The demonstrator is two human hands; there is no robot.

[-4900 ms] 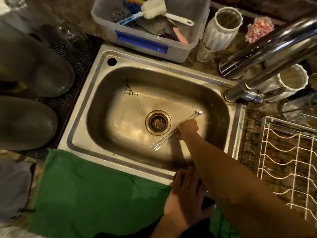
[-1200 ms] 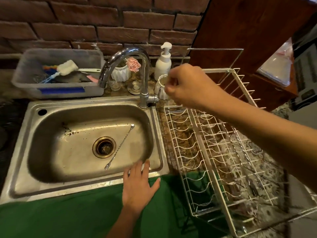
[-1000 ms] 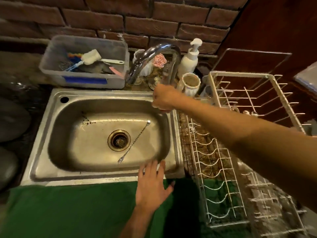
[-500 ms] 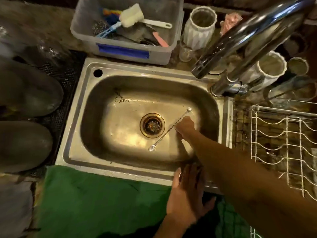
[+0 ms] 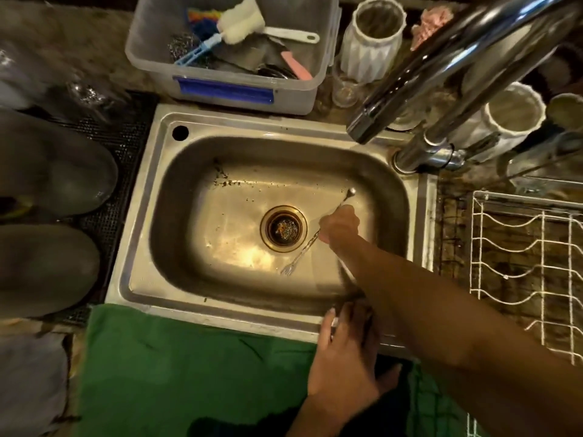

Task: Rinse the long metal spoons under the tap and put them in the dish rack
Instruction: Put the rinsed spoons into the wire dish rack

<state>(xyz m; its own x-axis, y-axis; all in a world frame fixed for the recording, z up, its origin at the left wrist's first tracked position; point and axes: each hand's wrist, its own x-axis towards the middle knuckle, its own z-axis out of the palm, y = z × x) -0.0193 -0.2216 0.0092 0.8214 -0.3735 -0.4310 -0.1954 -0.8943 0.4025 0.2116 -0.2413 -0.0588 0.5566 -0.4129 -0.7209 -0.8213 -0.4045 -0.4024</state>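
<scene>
A long thin metal spoon (image 5: 299, 255) lies slanted on the bottom of the steel sink (image 5: 176, 184), just right of the drain (image 5: 283, 228). Its small bowl end points up-right and a forked end points down-left. My right hand (image 5: 339, 227) is down in the sink with its fingers closed around the middle of the spoon's stem. My left hand (image 5: 347, 357) rests flat on the sink's front rim, fingers apart, holding nothing. The chrome tap (image 5: 441, 61) arches over the sink's upper right; no water runs. The white wire dish rack (image 5: 530, 272) stands to the right.
A plastic tub (image 5: 227, 89) of brushes and scrubbers stands behind the sink. White ribbed cups (image 5: 372, 39) and glasses crowd the back right by the tap base. Dark rounded pans (image 5: 47, 165) lie on a mat at left. A green cloth (image 5: 189, 367) covers the front counter.
My right hand came back from the rack and tap area down into the sink and closed on the remaining spoon. The view tilted down over the sink. My left hand stayed on the rim.
</scene>
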